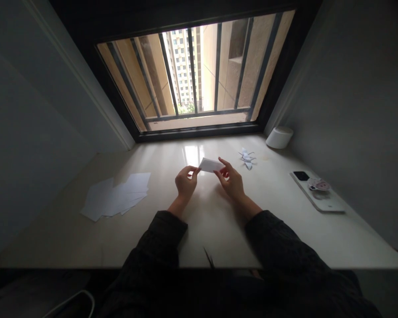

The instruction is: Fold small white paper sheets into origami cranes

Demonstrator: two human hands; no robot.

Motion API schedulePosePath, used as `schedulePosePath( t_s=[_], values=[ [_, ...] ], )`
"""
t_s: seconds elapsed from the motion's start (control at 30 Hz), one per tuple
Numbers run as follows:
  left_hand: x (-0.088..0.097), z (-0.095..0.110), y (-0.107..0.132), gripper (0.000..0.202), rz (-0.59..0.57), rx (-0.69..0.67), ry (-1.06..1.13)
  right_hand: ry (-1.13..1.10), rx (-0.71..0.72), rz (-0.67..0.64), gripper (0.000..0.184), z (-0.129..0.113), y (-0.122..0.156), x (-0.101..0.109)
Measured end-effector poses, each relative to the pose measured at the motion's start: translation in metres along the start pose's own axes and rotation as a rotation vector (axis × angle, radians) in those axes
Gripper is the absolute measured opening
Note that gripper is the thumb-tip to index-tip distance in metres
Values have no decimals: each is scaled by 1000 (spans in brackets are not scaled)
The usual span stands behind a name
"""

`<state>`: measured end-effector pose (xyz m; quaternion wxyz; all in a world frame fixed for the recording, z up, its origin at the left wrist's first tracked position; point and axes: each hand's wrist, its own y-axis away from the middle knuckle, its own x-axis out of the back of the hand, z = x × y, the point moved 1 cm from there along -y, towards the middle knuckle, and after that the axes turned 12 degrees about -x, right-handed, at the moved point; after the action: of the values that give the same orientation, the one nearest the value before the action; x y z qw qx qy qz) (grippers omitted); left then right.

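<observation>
Between my hands is a small folded piece of white paper [209, 165], raised over the pale tabletop. My left hand [186, 181] pinches its left corner between thumb and fingers. At the paper's right end, my right hand [231, 180] grips it with the thumb below and the index finger along the upper edge. Beyond my right hand lie small folded paper figures [247, 158] with pointed ends. Loose sheets of white paper [116, 196] overlap in a spread pile to the left.
A white phone [321, 196] with a round pink grip lies at the right. Near the right wall stands a white rounded cylinder [279, 137]. The barred window [199, 75] rises behind the tabletop [205, 238], whose front edge runs below my forearms.
</observation>
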<state>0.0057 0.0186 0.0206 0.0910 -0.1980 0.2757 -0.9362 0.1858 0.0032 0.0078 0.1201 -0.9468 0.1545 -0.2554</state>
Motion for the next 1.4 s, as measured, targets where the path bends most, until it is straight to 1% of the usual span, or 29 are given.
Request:
schedulePosePath(
  t_s=[0.17, 0.27, 0.37, 0.47, 0.57, 0.63, 0.7, 0.8, 0.87, 0.97, 1.03, 1.1, 1.27, 1.4],
  values=[
    [1, 8, 2, 21, 3, 8, 92, -79, -56, -13, 37, -1, 1, -2],
    [0, 11, 2, 19, -16, -2, 94, -113, -96, -17, 36, 0, 1, -3],
    [0, 12, 2, 19, -25, -19, 118, -174, -166, -39, 37, 3, -1, -4],
    [-1, 10, 0, 21, -45, 0, 178, -368, -277, -104, 41, 6, -4, -7],
    [-2, 3, -2, 28, -69, 82, 319, -565, -380, -199, 43, 7, -8, -9],
    [-5, -3, -4, 36, -119, 153, 423, -612, -419, -259, 44, 9, -9, -10],
    [-9, -8, -4, 42, -211, 214, 495, -640, -454, -318, 45, 10, -10, -11],
    [-16, -11, -1, 47, -332, 269, 579, -673, -496, -404, 46, 11, -10, -13],
    [-19, -11, 2, 49, -379, 309, 624, -668, -508, -442, 47, 11, -9, -14],
    [-21, -9, 4, 49, -408, 340, 658, -658, -509, -473, 47, 9, -7, -13],
    [-21, -8, 4, 48, -406, 338, 656, -662, -511, -484, 47, 9, -7, -12],
    [-20, -9, 3, 45, -377, 344, 651, -672, -516, -483, 47, 10, -8, -13],
    [-18, -19, -1, 39, -208, 411, 659, -682, -540, -441, 49, 18, -12, -14],
    [-14, -25, -4, 39, -96, 459, 627, -667, -583, -341, 48, 28, -18, -11]
  ],
)
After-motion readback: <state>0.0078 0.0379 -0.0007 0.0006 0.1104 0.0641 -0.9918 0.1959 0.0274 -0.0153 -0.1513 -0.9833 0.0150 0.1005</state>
